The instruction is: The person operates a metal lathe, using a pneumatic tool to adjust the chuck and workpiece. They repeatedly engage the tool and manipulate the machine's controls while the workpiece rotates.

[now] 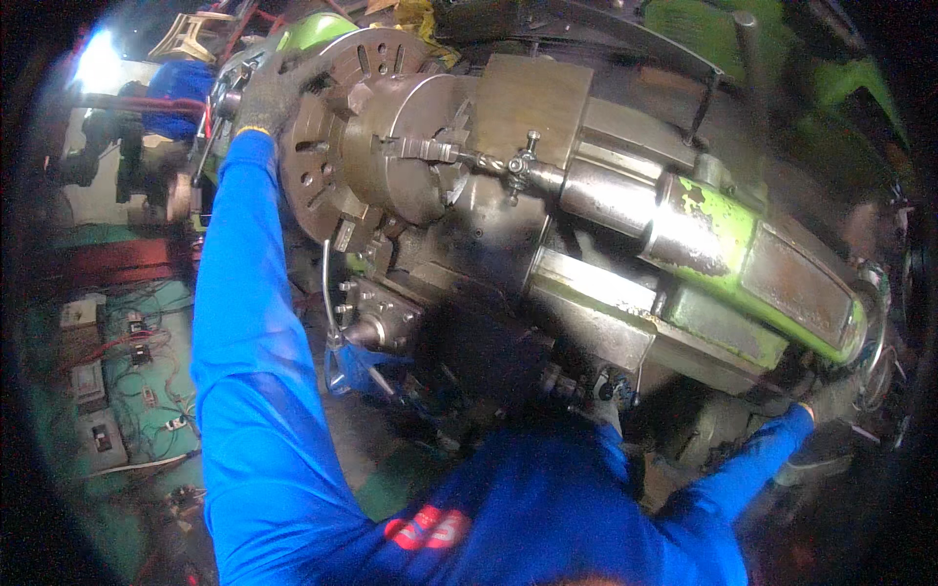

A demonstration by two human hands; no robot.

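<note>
A large metal lathe lies across the view. My left hand, in a dark glove, is at the headstock beside the slotted faceplate; blur hides its fingers. Mounted on the faceplate is a round metal workpiece with chuck jaws around it. A drill bit points into its middle from the tailstock, which has worn green paint. A small cross-handled chuck or clamp sits on the bit's shank. Far right, my gloved right hand is closed at the rim of the tailstock handwheel, dimly lit.
The lathe bed runs below the tailstock. A tool post with a cone-shaped centre and a bent metal pipe stand nearer me. At the left, boxes and wires lie on a green floor. A plastic chair is at the back.
</note>
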